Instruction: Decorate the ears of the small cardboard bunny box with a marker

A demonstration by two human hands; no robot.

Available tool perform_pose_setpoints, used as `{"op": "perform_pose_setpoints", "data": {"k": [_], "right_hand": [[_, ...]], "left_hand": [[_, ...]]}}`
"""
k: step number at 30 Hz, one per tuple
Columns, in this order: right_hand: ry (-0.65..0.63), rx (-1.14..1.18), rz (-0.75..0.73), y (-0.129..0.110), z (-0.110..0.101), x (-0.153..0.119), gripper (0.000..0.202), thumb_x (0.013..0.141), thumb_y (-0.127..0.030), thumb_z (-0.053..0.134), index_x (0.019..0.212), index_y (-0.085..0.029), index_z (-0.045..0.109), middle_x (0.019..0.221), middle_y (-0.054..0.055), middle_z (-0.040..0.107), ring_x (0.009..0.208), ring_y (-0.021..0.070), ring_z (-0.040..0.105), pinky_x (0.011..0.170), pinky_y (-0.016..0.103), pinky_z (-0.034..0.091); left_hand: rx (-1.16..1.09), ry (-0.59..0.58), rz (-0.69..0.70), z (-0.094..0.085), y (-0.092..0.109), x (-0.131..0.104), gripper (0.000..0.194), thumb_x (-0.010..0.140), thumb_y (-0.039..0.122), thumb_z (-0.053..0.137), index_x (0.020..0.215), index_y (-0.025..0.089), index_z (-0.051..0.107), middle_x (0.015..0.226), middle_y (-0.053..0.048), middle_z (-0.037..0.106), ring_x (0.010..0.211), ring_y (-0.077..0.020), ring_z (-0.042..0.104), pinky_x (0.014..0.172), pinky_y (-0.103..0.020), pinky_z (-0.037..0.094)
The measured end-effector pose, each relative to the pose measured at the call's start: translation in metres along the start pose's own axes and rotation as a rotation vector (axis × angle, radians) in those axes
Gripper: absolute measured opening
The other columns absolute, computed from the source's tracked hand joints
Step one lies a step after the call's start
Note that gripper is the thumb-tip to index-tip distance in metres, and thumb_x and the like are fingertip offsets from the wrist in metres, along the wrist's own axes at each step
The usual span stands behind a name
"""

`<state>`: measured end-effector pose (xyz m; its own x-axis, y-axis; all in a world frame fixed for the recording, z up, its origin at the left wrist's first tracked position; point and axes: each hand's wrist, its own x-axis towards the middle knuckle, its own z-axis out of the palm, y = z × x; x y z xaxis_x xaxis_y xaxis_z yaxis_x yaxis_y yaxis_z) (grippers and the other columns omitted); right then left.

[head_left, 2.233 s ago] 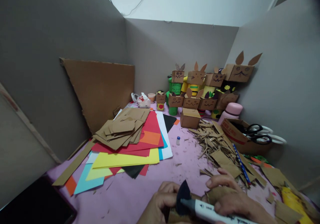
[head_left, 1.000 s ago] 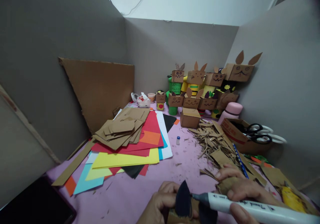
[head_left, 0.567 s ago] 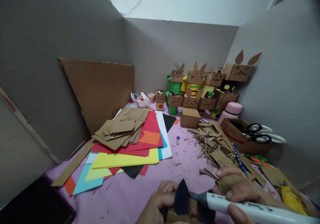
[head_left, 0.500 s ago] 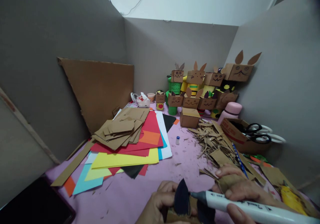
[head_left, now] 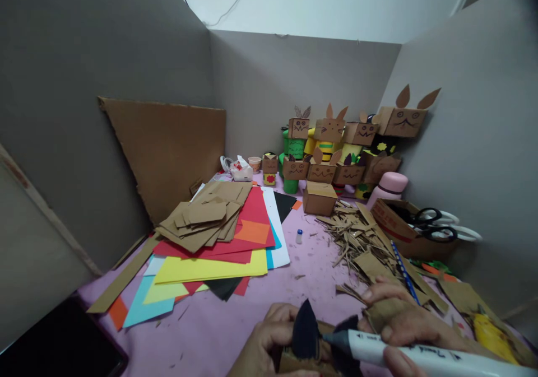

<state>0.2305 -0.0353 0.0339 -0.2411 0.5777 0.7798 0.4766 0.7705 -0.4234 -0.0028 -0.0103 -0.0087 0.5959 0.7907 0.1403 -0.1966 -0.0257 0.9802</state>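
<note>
Currently under the marker: one eared box

Done, by appearance: brown box (head_left: 296, 361) at lower edge of view, between the hands; two dark ears (head_left: 305, 335) fitted, one upright, one leaning outward. Left, as a judgement: perhaps an ear edge, given the marker (head_left: 420, 354) tip close beside it; contact, cannot tell. Lower part of box cut off by view.

Left hand (head_left: 269, 340): curled round box, gripping. Right hand (head_left: 420, 321): closed on marker, brown scrap (head_left: 385, 313) also among fingers.

Surface: pink cloth (head_left: 189, 338), with crumbs. Leftward, coloured paper (head_left: 210, 266) under cardboard pieces (head_left: 205, 214). Rightward, heap of offcuts (head_left: 351, 231), blue pencil (head_left: 406, 276), carton (head_left: 395, 226) with scissors (head_left: 437, 234). Centre, small vial (head_left: 299, 237). Behind, eared, drawn-faced figures (head_left: 322, 171), stacked; plain box (head_left: 319, 202) in front, no ears visible; pink bottle (head_left: 389, 186) beside.

Room: grey panels (head_left: 302, 74) on three sides; large cardboard sheet (head_left: 176, 158) leaning left; pale wall (head_left: 319, 4) above.
</note>
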Motion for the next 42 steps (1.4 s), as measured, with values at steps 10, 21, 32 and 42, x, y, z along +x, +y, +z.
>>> {"op": "perform_pose_setpoints", "data": {"k": [10, 21, 32, 42], "right_hand": [[-0.014, -0.002, -0.006, -0.0012, -0.0003, 0.0011, 0.008, 0.077, -0.023, 0.068, 0.08, -0.026, 0.062, 0.065, -0.002, 0.071, 0.081, 0.023, 0.072, 0.075, 0.035, 0.06], [-0.059, 0.053, 0.001, 0.0001, 0.0003, -0.0018, 0.005, 0.077, -0.024, 0.069, 0.08, -0.026, 0.066, 0.068, -0.002, 0.073, 0.082, 0.0233, 0.072, 0.079, 0.037, 0.059], [-0.08, 0.103, -0.001, 0.0008, -0.0003, -0.0037, 0.005, 0.076, -0.026, 0.069, 0.08, -0.027, 0.066, 0.07, -0.001, 0.073, 0.082, 0.0242, 0.071, 0.076, 0.039, 0.058], [-0.005, 0.087, 0.047, -0.0017, 0.0038, -0.0034, 0.007, 0.077, -0.026, 0.069, 0.08, -0.027, 0.063, 0.066, -0.001, 0.071, 0.083, 0.0247, 0.07, 0.073, 0.037, 0.057]], "left_hand": [[0.011, -0.001, -0.024, 0.0004, -0.0047, -0.0003, 0.025, 0.07, 0.042, 0.075, 0.093, 0.03, 0.075, 0.103, -0.004, 0.057, 0.106, -0.0265, 0.047, 0.099, -0.049, 0.028], [0.018, -0.02, 0.004, -0.0001, -0.004, -0.0006, 0.029, 0.071, 0.044, 0.074, 0.098, 0.031, 0.073, 0.105, -0.004, 0.057, 0.106, -0.0278, 0.047, 0.097, -0.048, 0.029], [-0.001, -0.004, -0.019, 0.0004, -0.0012, -0.0025, 0.025, 0.071, 0.042, 0.074, 0.093, 0.029, 0.074, 0.104, -0.003, 0.056, 0.107, -0.0271, 0.046, 0.099, -0.049, 0.028], [-0.006, 0.023, -0.02, 0.0011, -0.0007, 0.0005, 0.026, 0.069, 0.044, 0.075, 0.091, 0.03, 0.075, 0.101, -0.003, 0.055, 0.104, -0.0264, 0.048, 0.099, -0.048, 0.027]]}}
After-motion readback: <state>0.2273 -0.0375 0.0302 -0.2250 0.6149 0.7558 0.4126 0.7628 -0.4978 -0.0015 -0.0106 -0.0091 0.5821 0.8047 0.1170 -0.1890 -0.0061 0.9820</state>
